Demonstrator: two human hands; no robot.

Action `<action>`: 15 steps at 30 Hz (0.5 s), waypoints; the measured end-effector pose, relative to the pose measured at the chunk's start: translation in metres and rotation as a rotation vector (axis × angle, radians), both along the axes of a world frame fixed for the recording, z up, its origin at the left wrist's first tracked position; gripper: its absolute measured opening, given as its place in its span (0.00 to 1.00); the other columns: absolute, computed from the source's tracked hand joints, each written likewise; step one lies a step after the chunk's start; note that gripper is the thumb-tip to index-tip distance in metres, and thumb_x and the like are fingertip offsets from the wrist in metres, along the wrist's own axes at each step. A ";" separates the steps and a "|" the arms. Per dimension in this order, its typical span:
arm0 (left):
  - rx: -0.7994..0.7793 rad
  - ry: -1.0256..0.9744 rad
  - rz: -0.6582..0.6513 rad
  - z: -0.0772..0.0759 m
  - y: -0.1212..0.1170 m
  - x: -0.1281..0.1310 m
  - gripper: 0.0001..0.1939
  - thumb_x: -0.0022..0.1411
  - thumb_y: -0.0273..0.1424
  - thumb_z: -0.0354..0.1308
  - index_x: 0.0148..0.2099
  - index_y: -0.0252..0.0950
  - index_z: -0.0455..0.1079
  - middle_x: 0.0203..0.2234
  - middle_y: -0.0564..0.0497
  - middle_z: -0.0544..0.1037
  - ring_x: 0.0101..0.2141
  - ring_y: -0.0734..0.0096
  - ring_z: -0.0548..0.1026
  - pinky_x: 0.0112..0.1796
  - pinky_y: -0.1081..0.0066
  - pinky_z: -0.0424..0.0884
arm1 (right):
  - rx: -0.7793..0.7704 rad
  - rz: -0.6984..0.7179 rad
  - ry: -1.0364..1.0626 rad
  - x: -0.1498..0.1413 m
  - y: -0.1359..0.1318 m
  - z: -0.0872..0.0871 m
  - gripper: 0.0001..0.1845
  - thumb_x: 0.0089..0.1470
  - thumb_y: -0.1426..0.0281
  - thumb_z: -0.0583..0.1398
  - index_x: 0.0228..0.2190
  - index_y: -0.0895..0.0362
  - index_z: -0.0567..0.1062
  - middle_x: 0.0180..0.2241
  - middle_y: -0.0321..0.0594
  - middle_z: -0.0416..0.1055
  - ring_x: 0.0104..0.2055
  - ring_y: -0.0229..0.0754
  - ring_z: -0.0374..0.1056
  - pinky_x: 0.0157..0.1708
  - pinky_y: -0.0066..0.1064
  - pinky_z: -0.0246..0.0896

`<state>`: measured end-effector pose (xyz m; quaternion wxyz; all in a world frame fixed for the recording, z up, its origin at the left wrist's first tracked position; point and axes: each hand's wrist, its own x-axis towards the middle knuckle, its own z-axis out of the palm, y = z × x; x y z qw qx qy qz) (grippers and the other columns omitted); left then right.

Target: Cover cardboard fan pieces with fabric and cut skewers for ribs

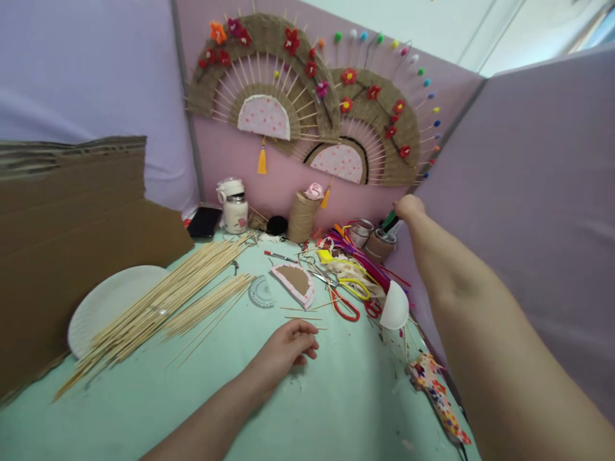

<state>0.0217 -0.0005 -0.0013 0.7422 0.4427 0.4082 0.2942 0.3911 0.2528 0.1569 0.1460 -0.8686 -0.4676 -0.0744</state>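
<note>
My left hand (296, 344) hovers or rests over the mint-green tabletop (336, 390) with loosely bent fingers and nothing in them. Just beyond it lie several short thin sticks (302, 317) and a half-round cardboard piece (294, 282) edged in pink-dotted cloth. My right hand (410, 206) reaches to the back right corner, its fingers round a dark green tool (390, 221) whose exact kind I cannot make out. The tool stands at the mouth of a brown cup (379, 246). A clear protractor (261, 292) lies left of the half-round piece.
Bundles of bamboo skewers (168, 307) and a white paper plate (115, 288) lie left, by a cardboard sheet (72, 237). Red-handled scissors (346, 305), yellow-handled scissors (354, 288), a twine spool (302, 214) and a white bottle (235, 211) sit farther back. Decorated fans (269, 38) hang behind.
</note>
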 end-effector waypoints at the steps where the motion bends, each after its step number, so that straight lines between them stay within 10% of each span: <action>1: 0.009 0.004 -0.002 0.001 -0.001 0.000 0.13 0.54 0.36 0.57 0.41 0.36 0.67 0.33 0.50 0.74 0.33 0.73 0.72 0.33 0.73 0.63 | -0.020 -0.008 0.012 -0.001 0.000 -0.005 0.19 0.56 0.68 0.58 0.39 0.76 0.75 0.35 0.65 0.72 0.45 0.47 0.70 0.38 0.34 0.57; 9: 0.285 0.214 0.027 0.000 0.007 -0.004 0.11 0.55 0.33 0.54 0.41 0.36 0.67 0.30 0.50 0.74 0.33 0.70 0.73 0.34 0.71 0.66 | -0.057 -0.064 0.005 -0.011 -0.013 -0.021 0.22 0.55 0.64 0.58 0.39 0.74 0.75 0.30 0.63 0.72 0.39 0.48 0.68 0.33 0.38 0.54; 15: 0.812 0.952 0.165 0.001 0.032 -0.047 0.18 0.57 0.31 0.53 0.50 0.34 0.66 0.48 0.41 0.72 0.50 0.57 0.68 0.50 0.62 0.62 | 0.006 0.027 -0.063 -0.023 -0.039 -0.025 0.31 0.54 0.64 0.59 0.47 0.82 0.67 0.38 0.78 0.67 0.44 0.58 0.67 0.32 0.42 0.54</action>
